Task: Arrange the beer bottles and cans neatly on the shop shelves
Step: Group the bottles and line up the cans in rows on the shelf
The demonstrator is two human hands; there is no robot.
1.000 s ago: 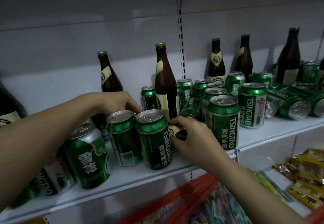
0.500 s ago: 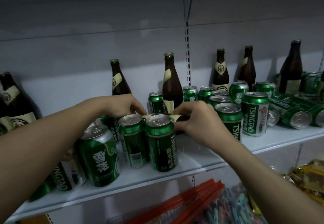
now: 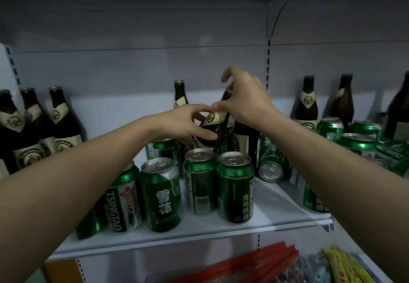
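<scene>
So, quick rundown, 9 o'clock side over to 3 o'clock:

bottle row: three brown bottles [image 3: 35, 125] stand upright at 9 o'clock, already lined against the back wall.

front cans: four green cans [image 3: 199, 185] stand upright at the shelf [image 3: 192, 234] edge, roughly 6 o'clock, same spots as a second ago.

left hand [image 3: 186, 125]: fingers curl around the body of the tilted bottle [image 3: 213, 125], thumb across the front.

what changed: half a second ago both hands were low behind the cans; now the bottle is up over the can tops, dead centre, leaning toward 1 o'clock.

right hand [image 3: 243, 98]: pinches the neck near the label, other fingers loosely spread.

meaning: looks like it's getting stood up with the other bottles at the back.

tipped can [image 3: 271, 168]: lies on its side around 4 o'clock, probably needs fixing too.
</scene>
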